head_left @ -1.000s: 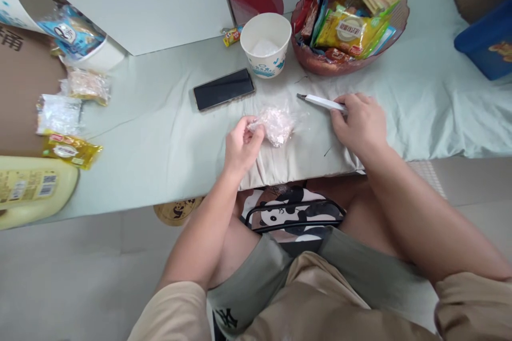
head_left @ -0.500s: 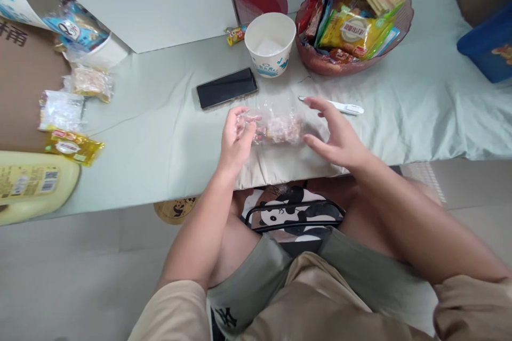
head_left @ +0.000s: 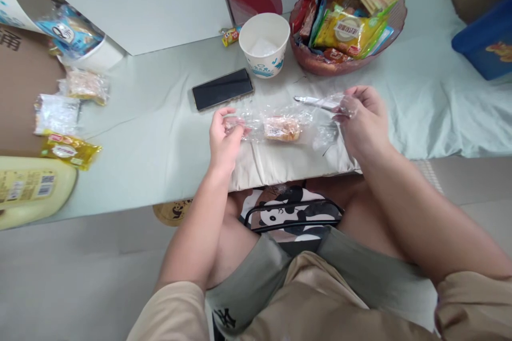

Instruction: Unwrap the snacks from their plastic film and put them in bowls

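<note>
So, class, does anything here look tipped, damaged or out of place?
The far-left paper cup seems tipped over, mouth sideways, while the central cup, beside the pink bowl, stands upright. A dark mark near the right hand could be thread or a slit in the cloth.

One head-worn camera looks forward and steeply down at the nearby cloth-covered table.

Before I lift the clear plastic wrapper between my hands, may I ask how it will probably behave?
The clear plastic wrapper is probably floppy: it looks thin and creased between the left hand and the right hand. Its shiny surface may be slippery. The small orange-brown food piece, apparently inside, could make its middle sag.
</note>
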Available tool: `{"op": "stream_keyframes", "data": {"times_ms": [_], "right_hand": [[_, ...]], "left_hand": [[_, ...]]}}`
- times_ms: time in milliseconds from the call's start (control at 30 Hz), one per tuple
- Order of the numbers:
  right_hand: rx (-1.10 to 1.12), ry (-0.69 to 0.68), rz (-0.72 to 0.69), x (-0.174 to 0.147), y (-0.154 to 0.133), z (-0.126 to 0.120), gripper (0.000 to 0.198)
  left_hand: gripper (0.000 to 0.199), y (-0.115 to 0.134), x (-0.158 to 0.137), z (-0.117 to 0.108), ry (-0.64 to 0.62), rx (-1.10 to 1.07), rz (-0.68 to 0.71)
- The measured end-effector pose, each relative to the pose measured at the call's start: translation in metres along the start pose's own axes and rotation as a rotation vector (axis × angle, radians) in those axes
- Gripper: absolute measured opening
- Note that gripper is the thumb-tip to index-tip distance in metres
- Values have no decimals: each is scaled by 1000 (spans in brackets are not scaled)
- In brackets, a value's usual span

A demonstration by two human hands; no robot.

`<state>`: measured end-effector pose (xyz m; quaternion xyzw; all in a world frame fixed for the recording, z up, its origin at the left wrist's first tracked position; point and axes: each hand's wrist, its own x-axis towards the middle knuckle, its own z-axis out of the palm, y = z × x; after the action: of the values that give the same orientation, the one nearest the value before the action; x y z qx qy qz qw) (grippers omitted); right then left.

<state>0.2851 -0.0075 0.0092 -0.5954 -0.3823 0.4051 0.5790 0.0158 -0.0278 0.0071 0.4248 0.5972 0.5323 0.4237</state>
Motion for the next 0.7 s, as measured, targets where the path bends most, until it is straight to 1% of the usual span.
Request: {"op": "stream_keyframes", "data": {"times_ms": [67,100,200,233,267,333,400,433,467,500,533,600,667,700], "right_hand": [[-23,67,-49,4,2,-2,10],[-66,101,-117,4,1,-4,10],[-228,174,-412,-5,-7,-9,9],[-288,159,-499,-10,-10,-11,8],[-355,107,-569,-14,-13,-12,10],[-510,-90,-650,-22,-15,-12,13],[-675,-292,-653,-25,-12,-10,19],[-744,-360,-625,-24,-10,-9,27],[-793,-393,-588,-23,-7,-8,35],[-823,-405,-554,-22,-5,-8,39],[-834,-407,-530,-21,-4,-8,37],[-805,-400,-536,-20,-6,-9,23],[-721,-404,-599,-22,-12,-10,9],[-657,-429,-635,-24,-16,-12,5]], "left_hand": [[33,-1,1,-1,-8,55,41],[32,-2,1,-3,-10,90,65],[36,-4,2,-8,31,212,166],[40,-4,2,-10,54,260,214],[44,-4,2,-12,70,315,266],[46,-4,1,-16,68,440,359],[41,-5,0,-17,24,572,417],[38,-6,0,-17,-4,632,425],[36,-7,0,-17,-30,681,421],[33,-8,-1,-16,-56,719,407],[30,-9,-1,-16,-77,742,392],[19,-10,-2,-16,-102,746,396],[10,-7,-2,-17,-103,706,462],[7,-5,-3,-19,-100,674,506]]}}
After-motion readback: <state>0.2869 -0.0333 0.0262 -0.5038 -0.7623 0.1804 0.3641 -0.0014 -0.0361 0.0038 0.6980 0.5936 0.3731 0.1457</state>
